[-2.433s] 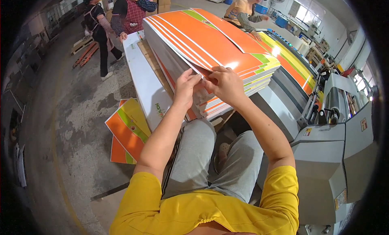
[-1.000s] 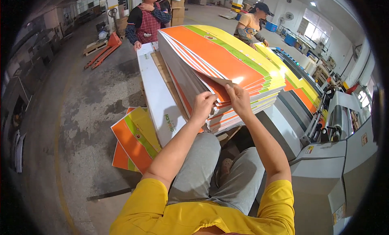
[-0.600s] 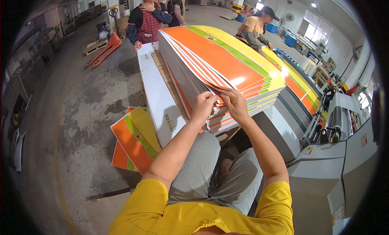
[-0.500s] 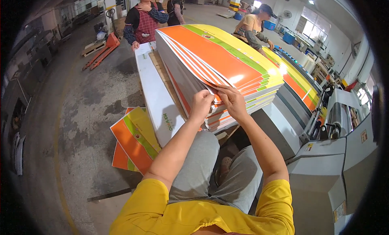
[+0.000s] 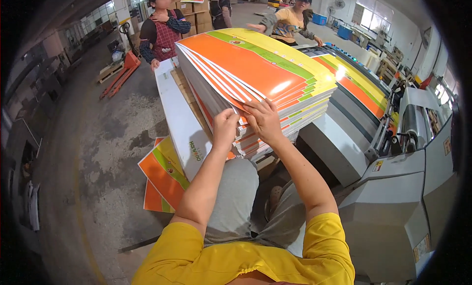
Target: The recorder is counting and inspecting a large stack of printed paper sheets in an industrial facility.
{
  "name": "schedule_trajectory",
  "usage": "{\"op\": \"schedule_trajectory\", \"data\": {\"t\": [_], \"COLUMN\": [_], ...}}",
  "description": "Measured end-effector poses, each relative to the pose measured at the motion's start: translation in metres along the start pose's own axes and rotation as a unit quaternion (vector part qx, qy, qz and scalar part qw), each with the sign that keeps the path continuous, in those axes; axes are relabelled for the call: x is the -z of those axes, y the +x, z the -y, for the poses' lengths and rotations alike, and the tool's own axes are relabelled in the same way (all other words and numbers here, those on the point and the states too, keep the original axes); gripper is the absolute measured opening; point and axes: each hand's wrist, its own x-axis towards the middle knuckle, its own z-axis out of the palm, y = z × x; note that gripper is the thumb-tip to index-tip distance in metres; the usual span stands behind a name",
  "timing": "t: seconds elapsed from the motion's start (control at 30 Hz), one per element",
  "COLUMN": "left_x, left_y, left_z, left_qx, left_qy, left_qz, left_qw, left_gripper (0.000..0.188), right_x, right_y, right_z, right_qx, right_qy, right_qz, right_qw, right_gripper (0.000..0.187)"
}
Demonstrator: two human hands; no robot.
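A tall stack of large printed sheets (image 5: pixel 255 64), orange, green and yellow with white edges, rises in front of me. Its upper sheets are fanned apart in steps at the near corner. My left hand (image 5: pixel 225 128) is closed in a pinch at that corner, on the sheets' edges. Just right of it, my right hand (image 5: pixel 264 120) grips the same corner, fingers bent over the top sheets and thumb at the edge. How many sheets lie between the fingers is hidden.
Left of the stack lies a long white board (image 5: pixel 179 115); loose printed sheets (image 5: pixel 164 172) rest on the floor. A grey machine (image 5: pixel 383 201) with printed sheets on its bed stands right. Two people (image 5: pixel 162 29) (image 5: pixel 290 22) stand beyond the stack, and an orange pallet jack (image 5: pixel 125 69) far left.
My view has shifted slightly. Both hands stay at the stack's corner, with the right fingers now further over the top sheets. The person at the right has straightened and stretched an arm over the stack.
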Motion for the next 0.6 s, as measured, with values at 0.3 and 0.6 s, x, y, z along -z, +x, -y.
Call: {"op": "schedule_trajectory", "data": {"t": [0.3,0.6], "left_x": [0.011,0.009], "left_y": [0.014,0.007], "left_z": [0.018,0.008], "left_qx": [-0.023,-0.035], "left_qy": [-0.031,-0.021], "left_qz": [-0.032,-0.06], "left_qw": [0.999,0.997], "left_gripper": [0.012,0.012], "right_x": [-0.002,0.003], "right_y": [0.001,0.009], "right_z": [-0.003,0.001], "right_qx": [0.046,0.017], "right_qy": [-0.022,0.028], "right_qz": [0.033,0.034], "right_qw": [0.998,0.999], "right_gripper": [0.028,0.028]}}
